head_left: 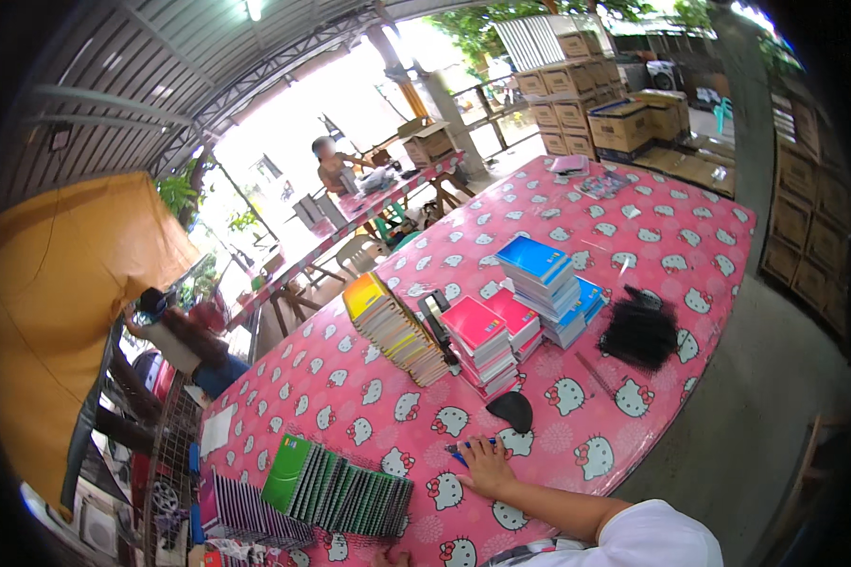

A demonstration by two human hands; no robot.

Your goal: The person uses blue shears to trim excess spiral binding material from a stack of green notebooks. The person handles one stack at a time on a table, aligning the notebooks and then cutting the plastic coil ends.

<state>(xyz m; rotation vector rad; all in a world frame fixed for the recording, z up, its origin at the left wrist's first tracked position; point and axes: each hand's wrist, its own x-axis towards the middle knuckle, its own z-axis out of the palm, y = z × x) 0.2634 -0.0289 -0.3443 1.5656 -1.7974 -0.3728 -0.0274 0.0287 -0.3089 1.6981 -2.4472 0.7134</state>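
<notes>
My right hand (485, 470) lies on the pink table cover, its fingers closed over a small blue and dark tool (459, 456) whose exact kind is hard to see. At the lower edge, only a bit of my left hand (391, 559) shows, close to a leaning row of green-covered spiral notebooks (336, 487). Beside that row lean purple-edged notebooks (251, 510). Beyond my right hand sits a black rounded object (511, 411). Farther off stand stacks of yellow (397, 331), pink (482, 340) and blue notebooks (539, 274).
A heap of thin black strands (639, 331) lies at the right of the table (558, 454). A black device (435, 321) stands between the yellow and pink stacks. Cardboard boxes (567, 109) are piled behind. One person (336, 170) sits at a far table; another (184, 340) stands left.
</notes>
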